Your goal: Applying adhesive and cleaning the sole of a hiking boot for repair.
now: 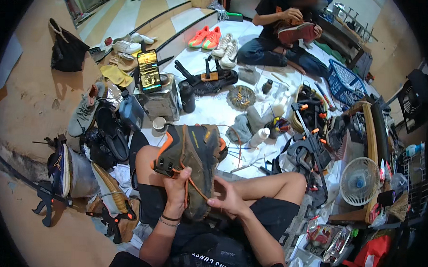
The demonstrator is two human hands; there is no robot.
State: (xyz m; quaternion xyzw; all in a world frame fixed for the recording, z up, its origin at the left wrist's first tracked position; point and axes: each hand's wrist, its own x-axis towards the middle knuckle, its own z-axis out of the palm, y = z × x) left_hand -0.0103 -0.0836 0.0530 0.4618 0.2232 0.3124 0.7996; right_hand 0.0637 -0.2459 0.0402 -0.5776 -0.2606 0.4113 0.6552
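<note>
- The brown-and-black shoe [198,154] is above the person's lap, near the middle of the scene, toe toward the body and collar away; resting it against the thighs would probably steady it better than holding it aloft.
- The left hand [175,189] grips the shoe's left side, thumb over the upper; a firm but uncrushing hold there should stop it twisting.
- The right hand [229,198] curls at the right edge near the toe, fingertips against the shoe and seemingly at the orange strand [195,188]; whether they pinch it, I cannot tell.
- Any pull on that strand is best even and low along the upper, since a jerk could snag or fray it.
- Tilting the working side toward the face would likely give a clearer view.
- The white bottle [259,137] and grey cloth [241,128] lie beyond the shoe to the right; elbows and toe are best turned without swinging that way.
</note>
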